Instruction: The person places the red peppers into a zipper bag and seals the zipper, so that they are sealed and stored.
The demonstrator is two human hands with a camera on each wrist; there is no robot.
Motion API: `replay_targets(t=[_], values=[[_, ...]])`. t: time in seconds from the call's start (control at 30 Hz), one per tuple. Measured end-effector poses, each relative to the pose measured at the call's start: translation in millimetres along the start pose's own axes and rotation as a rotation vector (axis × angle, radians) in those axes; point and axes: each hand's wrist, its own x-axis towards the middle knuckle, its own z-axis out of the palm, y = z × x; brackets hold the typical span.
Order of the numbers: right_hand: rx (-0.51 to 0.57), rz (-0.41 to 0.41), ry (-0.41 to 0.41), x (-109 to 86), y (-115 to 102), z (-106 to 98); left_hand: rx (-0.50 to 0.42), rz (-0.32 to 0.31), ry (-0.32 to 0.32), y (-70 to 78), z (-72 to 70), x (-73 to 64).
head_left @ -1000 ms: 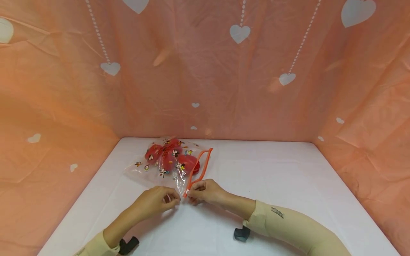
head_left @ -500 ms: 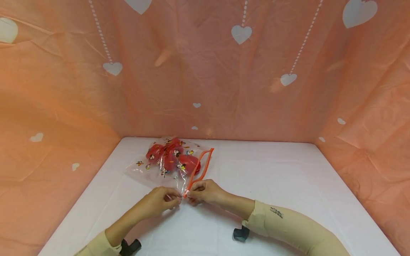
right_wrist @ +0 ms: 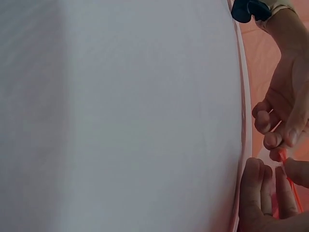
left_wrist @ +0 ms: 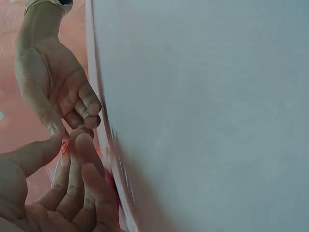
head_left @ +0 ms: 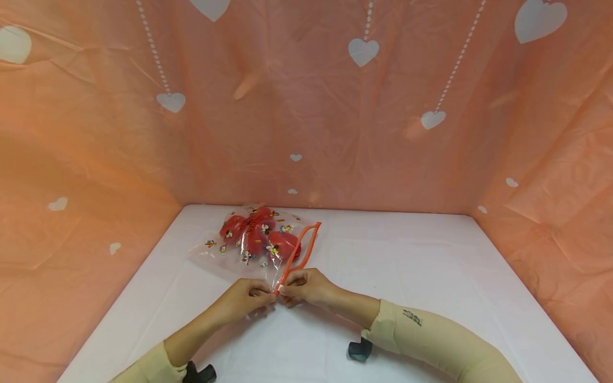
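Observation:
A clear zip bag (head_left: pixel 206 252) printed with small cartoon figures lies at the table's back left. Red rounded items (head_left: pixel 254 234) show through its plastic; their kind is unclear. Its orange zip strip (head_left: pixel 311 242) runs along the right side, the two edges parted at the far part. My right hand (head_left: pixel 308 284) pinches the zip near its front corner, at a small white slider mostly covered by the fingertips. Right beside it, my left hand (head_left: pixel 244 300) pinches the same corner between thumb and fingers. In the left wrist view the orange zip end (left_wrist: pixel 64 145) shows between the fingertips.
The white table (head_left: pixel 407 266) extends to the right of the bag and in front of the hands. Orange curtains (head_left: pixel 335 133) with white hearts enclose the back and both sides. A dark wrist-worn device (head_left: pixel 360 350) sits under the right sleeve.
My left hand has moved slightly right, its thumb and fingers closing on the zip's front corner. The right hand keeps its pinch there. The view has shifted a little.

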Motion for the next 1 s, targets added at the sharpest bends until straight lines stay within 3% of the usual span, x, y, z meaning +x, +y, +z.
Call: replay_targets(t=[0.17,0.47,1.0], values=[[0.006,-0.015,-0.013,0.6,0.7,0.7,-0.024,-0.034,0.025,-0.1,2.0,2.0],[-0.006,-0.009,-0.008,0.7,-0.6,2.2,-0.048,-0.036,0.046,-0.5,4.3,3.9],[-0.07,0.022,-0.006,4.7,-2.0,4.9,-0.049,-0.039,0.02,0.3,2.8,4.2]])
